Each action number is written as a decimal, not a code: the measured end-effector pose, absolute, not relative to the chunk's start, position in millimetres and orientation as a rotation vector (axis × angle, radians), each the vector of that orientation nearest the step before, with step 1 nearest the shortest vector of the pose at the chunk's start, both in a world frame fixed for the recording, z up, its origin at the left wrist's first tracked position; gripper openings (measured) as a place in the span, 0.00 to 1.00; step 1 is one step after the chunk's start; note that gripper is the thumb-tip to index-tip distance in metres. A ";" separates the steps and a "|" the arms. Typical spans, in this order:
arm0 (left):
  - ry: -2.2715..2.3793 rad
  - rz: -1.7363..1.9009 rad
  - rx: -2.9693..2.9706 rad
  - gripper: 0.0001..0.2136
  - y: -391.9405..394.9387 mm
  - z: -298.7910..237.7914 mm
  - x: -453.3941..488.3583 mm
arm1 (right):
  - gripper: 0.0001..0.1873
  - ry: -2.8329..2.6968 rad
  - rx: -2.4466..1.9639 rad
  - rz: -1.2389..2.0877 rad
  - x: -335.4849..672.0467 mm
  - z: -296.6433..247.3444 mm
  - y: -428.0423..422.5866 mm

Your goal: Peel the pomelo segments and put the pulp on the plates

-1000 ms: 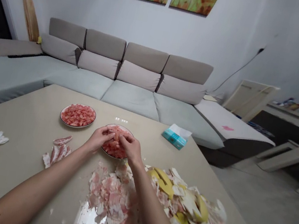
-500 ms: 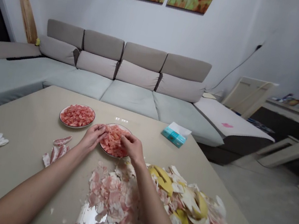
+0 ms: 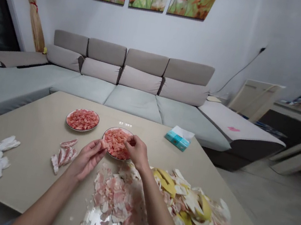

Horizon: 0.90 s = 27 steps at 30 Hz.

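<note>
Peel scraps (image 3: 120, 200) lie nearest me on the table (image 3: 34, 127). My left hand (image 3: 88, 158) has pulled back off the near plate (image 3: 120, 128), palm up, fingers curled on a pink fruit bit (image 3: 103, 145). My right hand (image 3: 137, 152) stays over the plate, fingertips bunched; I cannot tell if it grips anything. The far plate (image 3: 80, 130) is unchanged.

Single head-worn view, facing forward and down, left hand (image 3: 88, 158) and right hand (image 3: 136, 152) close below, table (image 3: 34, 123), sofa (image 3: 135, 102) beyond
</note>
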<state>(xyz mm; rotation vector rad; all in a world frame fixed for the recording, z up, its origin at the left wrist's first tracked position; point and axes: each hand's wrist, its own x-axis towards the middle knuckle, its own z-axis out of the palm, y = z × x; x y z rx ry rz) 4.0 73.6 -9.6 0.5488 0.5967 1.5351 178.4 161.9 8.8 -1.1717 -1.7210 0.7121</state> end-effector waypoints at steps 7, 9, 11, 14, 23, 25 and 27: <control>0.563 1.547 0.592 0.04 36.8 -14.1 13.6 | 0.14 -1.994 -0.901 0.929 160.1 31.9 84.2; 0.591 1.556 0.623 0.05 35.1 -12.4 12.9 | 0.11 -1.993 -0.903 0.879 157.7 32.8 74.7; 0.654 1.574 0.631 0.07 34.3 -10.9 10.7 | 0.08 -1.973 -0.925 0.860 155.9 32.9 71.4; 0.747 1.595 0.683 0.08 32.7 -9.4 7.0 | 0.07 -1.956 -0.945 0.896 153.5 32.7 71.1; 0.825 1.585 0.827 0.09 31.2 -11.7 4.9 | 0.09 -1.747 -0.951 1.309 151.3 30.7 69.5; 0.829 1.583 0.836 0.08 31.7 -12.2 4.7 | 0.10 -1.708 -0.935 1.398 152.7 30.8 70.5; 0.834 1.583 0.828 0.08 32.0 -12.3 4.4 | 0.13 -1.675 -0.927 1.476 153.6 30.6 71.7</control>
